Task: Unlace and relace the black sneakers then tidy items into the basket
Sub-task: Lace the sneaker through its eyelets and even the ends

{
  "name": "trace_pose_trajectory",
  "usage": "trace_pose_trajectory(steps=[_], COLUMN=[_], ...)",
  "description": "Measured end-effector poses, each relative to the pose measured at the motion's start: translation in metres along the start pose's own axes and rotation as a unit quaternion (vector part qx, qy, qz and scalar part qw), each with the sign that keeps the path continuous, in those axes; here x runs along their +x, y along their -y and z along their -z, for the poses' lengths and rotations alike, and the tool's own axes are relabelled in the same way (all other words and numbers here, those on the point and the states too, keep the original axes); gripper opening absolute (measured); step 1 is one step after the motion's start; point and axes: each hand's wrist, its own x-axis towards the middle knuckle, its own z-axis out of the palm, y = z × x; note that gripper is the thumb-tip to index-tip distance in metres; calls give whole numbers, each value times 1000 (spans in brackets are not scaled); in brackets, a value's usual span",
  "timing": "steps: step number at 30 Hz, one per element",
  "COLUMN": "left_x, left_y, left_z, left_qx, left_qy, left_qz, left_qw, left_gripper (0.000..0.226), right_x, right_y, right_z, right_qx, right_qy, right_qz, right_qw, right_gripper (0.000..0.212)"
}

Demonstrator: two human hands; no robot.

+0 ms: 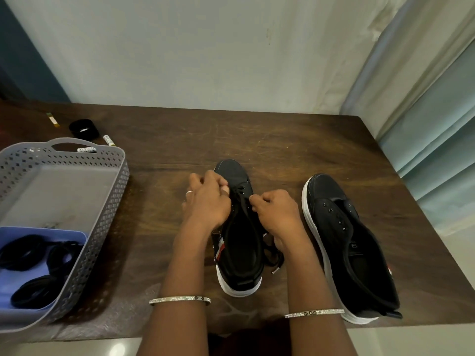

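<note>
**A:** Where is the shoe being worked on?

**B:** The black canvas sneaker with a white rubber sole (231,173) stands in the middle of the dark, scratched wooden table (282,150), toe pointing away from the person. A flat black lace (243,204) runs through its front eyelets.

**A:** And the fingers?

**B:** The left hand (205,199) is curled tight, with thumb and fingertips pinching the lace just by the front eyelets. The right hand (276,211) is curled too, nipping the lace on the shoe's other side. A loose end with a metal tip (275,271) trails on the wood beside the heel.

**A:** The second shoe?

**B:** The matching black sneaker without a lace (341,232) lies just to the right, its eyelets bare and its tongue slack.

**A:** What's on the left?

**B:** A grey plastic basket with perforated walls and a moulded handle (113,191). A smooth pale-blue tray (38,233) sits in its near end and holds coiled black cords (33,253).

**A:** Anything behind it?

**B:** A short black cylinder (84,129) and two small white tubes (87,149) lie on the table. A thin silvery bangle (180,300) circles each forearm.
</note>
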Motion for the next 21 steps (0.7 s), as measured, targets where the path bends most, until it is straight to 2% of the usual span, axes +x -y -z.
trace_pose_trajectory(steps=[3,5,8,10,14,21], left_x=[9,10,3,-4,-10,-13], left_y=[8,12,13,8,0,-9], left_z=[11,16,17,17,19,21], left_qx=[-105,-123,-66,-18,-34,-40], left_qy=[-10,44,175,214,213,212], left_qz=[-4,-38,-70,-44,11,31], left_qw=[994,991,980,976,976,976], left_gripper=[17,17,40,46,45,46], right_x=[2,4,4,3,3,0], right_y=[-3,-5,-4,-4,-4,-5], right_z=[1,2,6,8,8,18], right_qx=[93,132,176,206,220,256], right_qy=[12,37,76,89,77,106], right_qz=[-45,-67,-81,-84,-87,-109], right_qw=[995,988,978,971,969,955], right_gripper=[38,42,41,43,47,38])
